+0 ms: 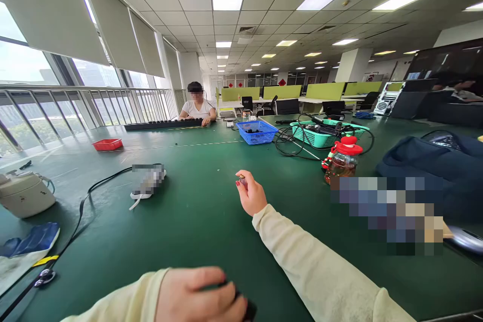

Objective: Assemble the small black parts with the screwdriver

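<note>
Over the middle of the green table, my right hand is closed in a pinch. Between its thumb and index finger sits a small brownish, shiny piece, too small to name. My left hand is low at the near edge of the view, slightly blurred, with its fingers curled round a black object. Most of that black object is hidden by the fingers and the frame edge, so its kind does not show. The two hands are well apart.
Further off stand a blue basket, a green basket with black cables, and a red tray. A lidded jar and dark blue bag are right. A power strip lies left. Another person sits opposite.
</note>
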`<state>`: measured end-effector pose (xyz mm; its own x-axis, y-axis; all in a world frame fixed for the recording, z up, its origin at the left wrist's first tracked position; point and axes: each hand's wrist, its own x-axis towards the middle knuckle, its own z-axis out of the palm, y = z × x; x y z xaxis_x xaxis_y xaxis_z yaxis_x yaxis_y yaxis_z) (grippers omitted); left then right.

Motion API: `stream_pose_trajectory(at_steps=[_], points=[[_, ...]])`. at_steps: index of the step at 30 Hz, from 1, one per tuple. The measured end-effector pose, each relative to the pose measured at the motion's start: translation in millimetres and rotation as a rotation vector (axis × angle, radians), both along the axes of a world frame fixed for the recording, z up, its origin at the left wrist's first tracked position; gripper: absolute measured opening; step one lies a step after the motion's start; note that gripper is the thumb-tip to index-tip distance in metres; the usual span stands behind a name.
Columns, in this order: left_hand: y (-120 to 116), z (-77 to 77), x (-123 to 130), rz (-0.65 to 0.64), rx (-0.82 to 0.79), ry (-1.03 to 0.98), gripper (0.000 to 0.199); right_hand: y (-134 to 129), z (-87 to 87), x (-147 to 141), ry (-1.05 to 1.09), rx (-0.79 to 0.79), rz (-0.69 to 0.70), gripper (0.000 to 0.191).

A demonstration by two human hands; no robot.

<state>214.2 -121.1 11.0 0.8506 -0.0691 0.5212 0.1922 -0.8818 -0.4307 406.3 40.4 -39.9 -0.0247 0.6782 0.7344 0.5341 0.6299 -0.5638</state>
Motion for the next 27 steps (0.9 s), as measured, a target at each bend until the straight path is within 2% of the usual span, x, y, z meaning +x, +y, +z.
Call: stream_pose_trajectory(at_steps=[2,7,9,12,14,20,27], points=[[29.2,-4.1,11.8,0.153,-0.135,-0.008,0.024,-0.2,-0.2,-0.4,-0.005,-0.001,0.008,0.024],[108.6,-20.1,29.8,0.692,-0.709,-0.033,0.03,0.7,-0.8,0.5,0.002,0.009,0.01,0.024],[127.3,-29.1,36.0,0.788,-0.879,-0.106,0.034,1.6,-0.8,1.8,0.017,0.003,0.006,0.023],[138.2,-41.6,42.7,0.8,-1.075,-0.228,0.048,3.5,-0.7,3.5,0.048,-0.007,-0.009,0.023],[138.3,-47.6,44.6,0.777,-1.123,-0.259,0.055,4.6,-0.7,4.0,0.065,-0.007,-0.016,0.023],[134.3,-57.4,44.7,0.739,-1.055,-0.269,0.054,4.8,-1.1,4.0,0.082,-0.023,-0.011,0.023],[136.8,-60.6,42.2,0.785,-0.973,-0.308,0.042,7.5,-5.6,5.9,0.177,-0.059,-0.005,0.032]])
